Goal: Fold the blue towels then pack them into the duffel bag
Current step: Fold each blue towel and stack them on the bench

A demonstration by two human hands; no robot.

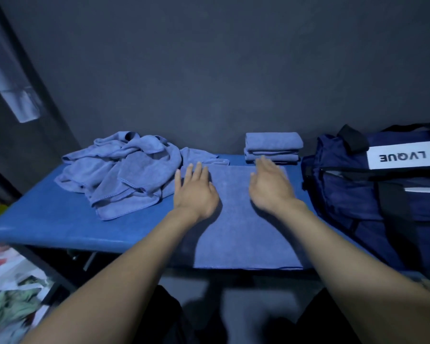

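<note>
Two hands work one towel point(243, 219) laid flat on the blue surface point(47, 219), its near edge hanging just over the front rim. Left hand point(195, 188) lies palm down on the towel's far left part, fingers straight and slightly spread, likely pinning or smoothing the cloth. Right hand point(271, 186) is over the far right part, fingers straight and close together, blurred; whether it touches the cloth I cannot tell. Judgement: towel is spread long-ways toward the person so it can be flattened before a fold. Folded stack point(273, 147) sits at the back against the wall, just beyond the right hand, beside the duffel bag point(372, 194). Bag stands at the right end, touching or nearly touching the towel's right edge; zip state unclear. Unfolded pile point(117, 170) lies left, its edge against the flat towel near the left hand, and may crowd the fold. Clutter on the floor at lower left, well apart.
</note>
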